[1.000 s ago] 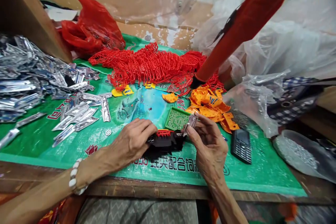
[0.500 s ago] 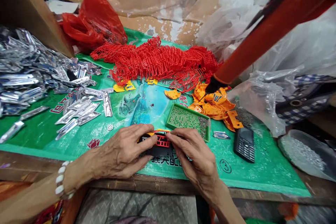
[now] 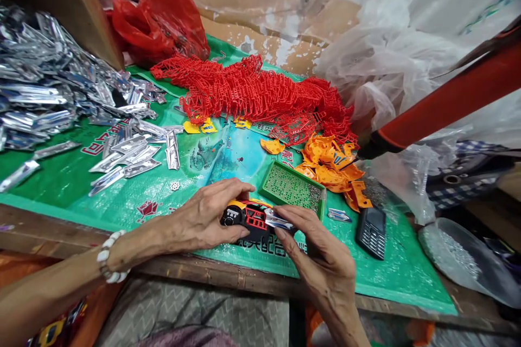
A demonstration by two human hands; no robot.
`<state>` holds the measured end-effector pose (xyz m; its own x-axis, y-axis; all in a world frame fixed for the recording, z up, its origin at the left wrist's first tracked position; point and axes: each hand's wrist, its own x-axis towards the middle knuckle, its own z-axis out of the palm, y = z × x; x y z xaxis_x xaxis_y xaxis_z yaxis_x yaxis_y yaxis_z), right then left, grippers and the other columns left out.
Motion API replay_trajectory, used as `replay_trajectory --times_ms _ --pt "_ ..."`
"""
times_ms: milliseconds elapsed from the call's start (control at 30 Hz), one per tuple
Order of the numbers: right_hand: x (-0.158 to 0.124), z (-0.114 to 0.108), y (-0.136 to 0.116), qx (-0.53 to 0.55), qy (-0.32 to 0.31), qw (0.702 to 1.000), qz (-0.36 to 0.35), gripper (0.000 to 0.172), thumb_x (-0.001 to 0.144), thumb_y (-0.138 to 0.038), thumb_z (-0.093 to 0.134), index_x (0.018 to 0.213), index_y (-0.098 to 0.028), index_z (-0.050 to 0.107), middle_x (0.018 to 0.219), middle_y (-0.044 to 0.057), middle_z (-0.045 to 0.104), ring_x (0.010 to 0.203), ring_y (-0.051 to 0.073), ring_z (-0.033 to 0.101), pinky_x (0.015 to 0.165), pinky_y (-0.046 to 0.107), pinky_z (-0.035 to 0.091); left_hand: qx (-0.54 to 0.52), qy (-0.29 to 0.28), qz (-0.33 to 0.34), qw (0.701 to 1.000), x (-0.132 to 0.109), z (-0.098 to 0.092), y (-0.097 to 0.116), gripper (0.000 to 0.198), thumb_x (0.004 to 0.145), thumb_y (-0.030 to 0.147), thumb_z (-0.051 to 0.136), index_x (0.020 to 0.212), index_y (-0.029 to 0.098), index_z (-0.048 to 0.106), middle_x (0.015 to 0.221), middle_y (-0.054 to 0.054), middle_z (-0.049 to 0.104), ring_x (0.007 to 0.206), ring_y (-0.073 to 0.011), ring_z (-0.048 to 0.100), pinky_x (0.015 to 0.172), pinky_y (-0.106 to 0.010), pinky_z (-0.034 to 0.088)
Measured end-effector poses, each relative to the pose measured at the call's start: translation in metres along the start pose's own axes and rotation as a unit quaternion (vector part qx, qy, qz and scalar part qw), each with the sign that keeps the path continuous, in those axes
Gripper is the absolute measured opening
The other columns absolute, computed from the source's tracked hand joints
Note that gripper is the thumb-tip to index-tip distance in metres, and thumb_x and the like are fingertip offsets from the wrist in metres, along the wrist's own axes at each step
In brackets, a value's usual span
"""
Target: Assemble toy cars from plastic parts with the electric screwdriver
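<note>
My left hand (image 3: 211,217) comes in from the left on a long, low forearm. Its palm faces down, the fingers are curled and the thumb is tucked under in a firm grip. My right hand (image 3: 325,260) rises from below with the wrist bent and its back toward me. Thumb and forefinger are pinched together, close beside my left fingertips.

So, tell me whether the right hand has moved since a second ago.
Yes. The right hand has dropped from over the green tray toward the table's near edge; its fingertips now meet the black-and-red toy held by the left hand.
</note>
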<state>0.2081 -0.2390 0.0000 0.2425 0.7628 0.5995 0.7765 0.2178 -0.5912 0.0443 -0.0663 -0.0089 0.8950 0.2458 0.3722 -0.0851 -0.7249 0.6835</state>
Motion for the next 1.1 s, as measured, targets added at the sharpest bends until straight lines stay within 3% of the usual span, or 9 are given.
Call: replay_trajectory --times_ms 133,300,500,667,867,1100 --pt "0.007 0.008 -0.005 0.033 0.036 0.999 0.012 0.037 0.082 0.000 0.070 0.109 -0.026 0.074 0.096 0.002 0.078 0.089 0.016 0.073 0.084 0.031 0.062 -0.021 -0.018 -0.003 1.000 0.003 0.000 -0.001 0.029 0.084 0.020 0.073 0.110 0.014 0.060 0.107 -0.008 0.065 0.098 -0.0221 0.064 0.085 -0.033 0.054" --pt "0.017 0.020 -0.007 0.056 0.014 0.998 0.004 0.035 0.084 0.001 0.068 0.107 -0.025 0.075 0.095 0.004 0.078 0.088 0.017 0.074 0.081 0.032 0.063 -0.049 -0.021 -0.014 0.998 0.001 0.002 -0.003 0.028 0.086 0.020 0.072 0.110 0.014 0.061 0.105 -0.007 0.065 0.097 -0.0215 0.065 0.086 -0.033 0.053" --pt "0.026 0.017 -0.005 0.060 0.004 0.998 0.006 0.035 0.081 0.001 0.071 0.103 -0.026 0.076 0.093 0.000 0.078 0.085 0.016 0.074 0.080 0.028 0.063 -0.065 -0.035 -0.036 0.997 0.003 0.002 -0.004 0.032 0.086 0.022 0.073 0.114 0.015 0.061 0.105 -0.006 0.063 0.095 -0.0206 0.065 0.085 -0.032 0.053" --pt "0.035 0.019 -0.001 0.070 -0.023 0.995 -0.060 0.040 0.082 0.003 0.068 0.110 -0.024 0.074 0.094 0.002 0.078 0.086 0.016 0.075 0.079 0.031 0.063 -0.066 -0.045 -0.034 0.996 0.006 -0.001 -0.005 0.028 0.086 0.020 0.071 0.111 0.014 0.061 0.102 -0.005 0.062 0.093 -0.0200 0.063 0.084 -0.031 0.051" --pt "0.043 0.018 0.000 0.062 -0.077 0.991 -0.093 0.037 0.086 0.000 0.066 0.114 -0.023 0.073 0.094 0.004 0.077 0.087 0.017 0.075 0.076 0.031 0.064 -0.077 -0.050 -0.049 0.995 0.008 -0.002 -0.004 0.023 0.083 0.018 0.071 0.103 0.016 0.061 0.098 -0.003 0.062 0.090 -0.0187 0.061 0.082 -0.029 0.049" --pt "0.038 0.019 0.000 0.049 -0.053 0.991 -0.113 0.043 0.085 -0.001 0.068 0.118 -0.027 0.071 0.095 0.003 0.078 0.085 0.018 0.075 0.075 0.032 0.064 -0.100 -0.048 -0.042 0.993 0.006 0.001 -0.007 0.026 0.084 0.018 0.072 0.107 0.018 0.061 0.102 -0.002 0.062 0.094 -0.0186 0.061 0.086 -0.029 0.047"
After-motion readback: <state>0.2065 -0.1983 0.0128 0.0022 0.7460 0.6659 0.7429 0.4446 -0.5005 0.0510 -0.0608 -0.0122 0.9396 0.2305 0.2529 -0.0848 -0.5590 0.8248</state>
